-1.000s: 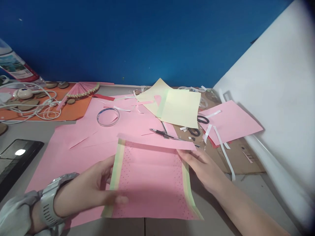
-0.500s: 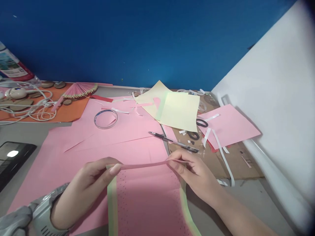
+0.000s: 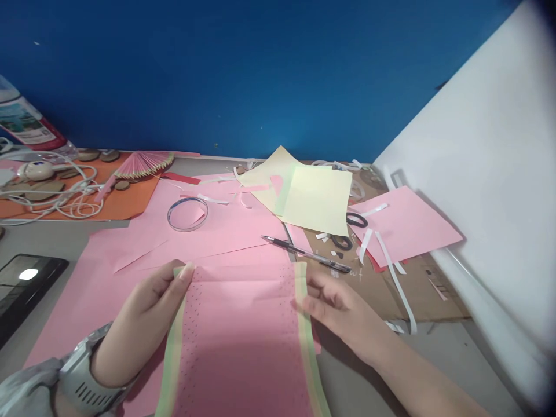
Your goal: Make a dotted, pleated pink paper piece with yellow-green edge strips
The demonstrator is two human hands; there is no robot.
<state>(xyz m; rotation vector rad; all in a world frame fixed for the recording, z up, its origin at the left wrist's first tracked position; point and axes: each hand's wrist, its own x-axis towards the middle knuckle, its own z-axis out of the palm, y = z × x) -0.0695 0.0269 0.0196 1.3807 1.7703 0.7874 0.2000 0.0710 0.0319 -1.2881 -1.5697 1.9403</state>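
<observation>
A pink paper sheet [image 3: 243,336] with yellow and green side bands and rows of small dark marks hangs in front of me, its lower end beyond the picture's edge. Thumb and fingers of my left hand [image 3: 150,307] pinch its upper left corner. At the right edge, my right hand [image 3: 336,307] has its thumb on the sheet's face, with the other fingers partly behind the paper. A crease runs across near the top edge. Just beyond lie a black pen [image 3: 306,253] and a larger pink sheet [image 3: 104,289] on the table.
Pale yellow sheets [image 3: 319,200], black-handled scissors [image 3: 342,242] and white paper strips [image 3: 397,284] lie on brown cardboard [image 3: 417,295]. A tape roll [image 3: 187,214] sits on the pink paper. Leftward are a pleated paper fan [image 3: 143,166], cables [image 3: 78,191], a bottle [image 3: 30,121] and a phone [image 3: 30,289].
Earlier the top edge was folded toward me and pinched by both hands; now it stands unfolded with a crease. The left hand has moved slightly left and up, the sheet with it.
</observation>
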